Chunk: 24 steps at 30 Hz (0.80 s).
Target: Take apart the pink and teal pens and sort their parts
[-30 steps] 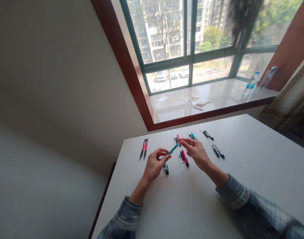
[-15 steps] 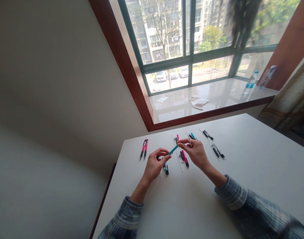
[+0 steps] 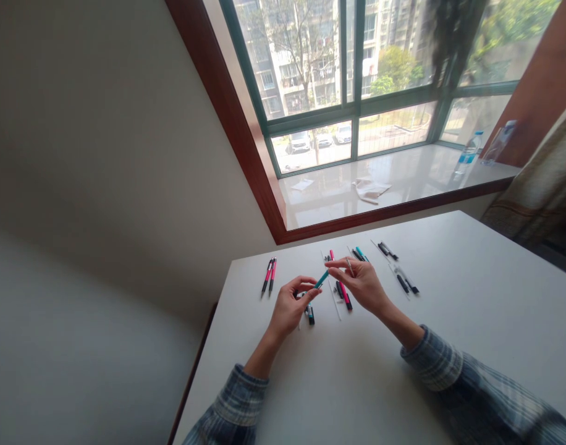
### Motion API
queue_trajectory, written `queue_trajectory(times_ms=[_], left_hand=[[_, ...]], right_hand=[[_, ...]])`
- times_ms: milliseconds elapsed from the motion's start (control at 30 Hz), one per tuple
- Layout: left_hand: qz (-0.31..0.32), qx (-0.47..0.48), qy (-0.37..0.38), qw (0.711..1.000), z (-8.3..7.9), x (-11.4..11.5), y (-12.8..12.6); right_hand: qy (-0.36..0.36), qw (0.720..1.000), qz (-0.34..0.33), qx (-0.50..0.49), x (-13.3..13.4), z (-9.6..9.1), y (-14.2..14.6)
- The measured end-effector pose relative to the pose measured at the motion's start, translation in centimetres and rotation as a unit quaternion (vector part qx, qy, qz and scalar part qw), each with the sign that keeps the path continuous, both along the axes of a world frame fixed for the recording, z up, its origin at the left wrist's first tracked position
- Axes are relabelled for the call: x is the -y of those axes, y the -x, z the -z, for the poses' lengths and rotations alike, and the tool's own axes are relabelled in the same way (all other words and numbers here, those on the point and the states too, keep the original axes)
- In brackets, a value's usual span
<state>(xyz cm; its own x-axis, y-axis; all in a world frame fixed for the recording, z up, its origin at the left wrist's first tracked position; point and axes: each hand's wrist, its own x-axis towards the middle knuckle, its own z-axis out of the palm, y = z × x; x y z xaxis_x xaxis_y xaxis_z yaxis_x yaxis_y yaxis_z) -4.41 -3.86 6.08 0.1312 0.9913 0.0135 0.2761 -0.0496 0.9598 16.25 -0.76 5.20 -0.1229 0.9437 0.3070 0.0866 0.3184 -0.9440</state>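
Note:
Over the table, my left hand (image 3: 290,307) grips the lower end of a teal pen barrel (image 3: 322,279) between thumb and fingers. The barrel slants up to the right. My right hand (image 3: 361,281) pinches at its upper end; any small part there is hidden by the fingertips. A thin pale strip shows at the right fingers, too small to name. Beneath the hands lie pen parts: a pink barrel (image 3: 345,295) with a black grip, and black and teal parts (image 3: 310,314) partly covered by my left hand.
Two pink-and-black pens (image 3: 269,276) lie at the far left of the white table (image 3: 357,383). Behind my right hand is a teal barrel (image 3: 361,253). Black and clear pen parts (image 3: 406,282) lie farther right. Bottles (image 3: 469,151) and a cloth (image 3: 371,190) rest on the windowsill.
My right fingertips have shifted slightly left and down along the teal barrel, and less of it shows between the hands. My left hand has barely moved.

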Motion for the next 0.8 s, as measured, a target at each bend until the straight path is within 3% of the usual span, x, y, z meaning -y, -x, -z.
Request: queue_trajectory(times_ms=[133, 267, 500, 633, 800], left_hand=[[0.025, 0.032, 0.012, 0.999, -0.1, 0.0, -0.1], [0.031, 0.045, 0.029, 0.998, 0.1, 0.2, -0.1], [0.097, 0.01, 0.051, 0.994, 0.0, 1.0, -0.7], [0.091, 0.0, 0.034, 0.995, 0.0, 1.2, -0.9], [0.104, -0.01, 0.018, 0.994, -0.2, 1.3, -0.9]], right_hand=[[0.012, 1.0, 0.015, -0.015, 0.1, -0.2, 0.0], [0.051, 0.991, 0.01, -0.127, -0.4, 0.3, 0.1], [0.044, 0.949, -0.111, -0.29, -0.1, -1.4, 1.0], [0.031, 0.939, -0.148, -0.308, 0.6, -2.7, 1.1], [0.031, 0.931, -0.182, -0.314, 0.8, -3.0, 1.2]])
